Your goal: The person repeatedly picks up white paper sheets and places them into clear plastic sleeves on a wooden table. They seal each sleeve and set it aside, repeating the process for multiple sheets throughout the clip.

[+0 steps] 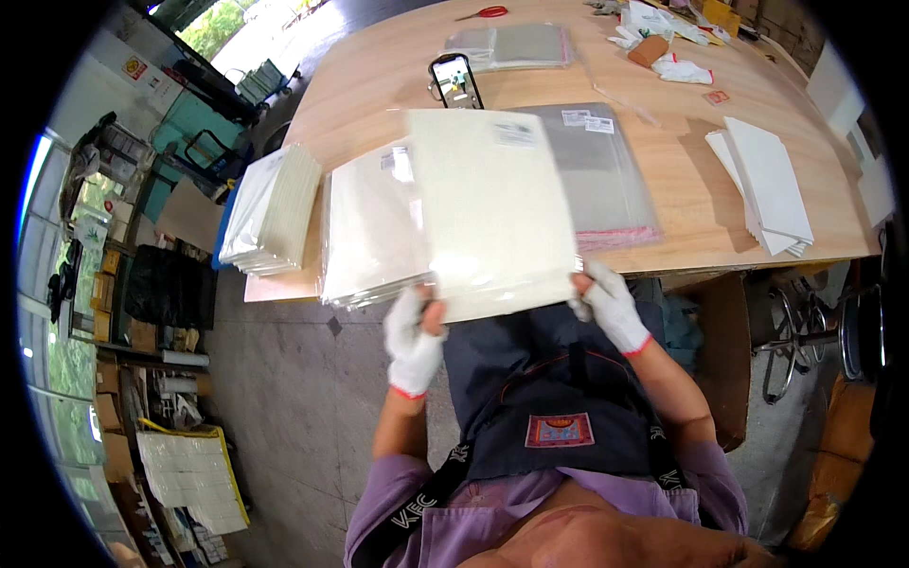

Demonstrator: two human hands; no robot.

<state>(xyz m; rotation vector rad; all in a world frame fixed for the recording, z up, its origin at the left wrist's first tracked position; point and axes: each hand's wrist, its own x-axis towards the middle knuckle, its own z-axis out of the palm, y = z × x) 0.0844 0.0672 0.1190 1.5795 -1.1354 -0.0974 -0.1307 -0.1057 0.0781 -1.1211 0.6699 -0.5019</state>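
Observation:
Between my two gloved hands I hold a cream-white panel in a clear plastic sleeve [497, 222], with a label near its top edge. My left hand [415, 341], in a white knit glove with bare fingertips, grips the lower left corner. At the lower right corner my right hand [611, 305], gloved alike, pinches the edge. Behind the panel lies a stack of clear plastic bags [611, 180] with a pink-red strip and labels. Just left of the panel rests a pile of sleeved white panels [369, 227].
A taller stack of white panels [275, 208] stands at the table's left edge. Bare white panels [765, 185] lie at the right. A phone [455, 81] is propped up behind. Farther back are more plastic bags [521, 45], red scissors [490, 12] and a glove [684, 70].

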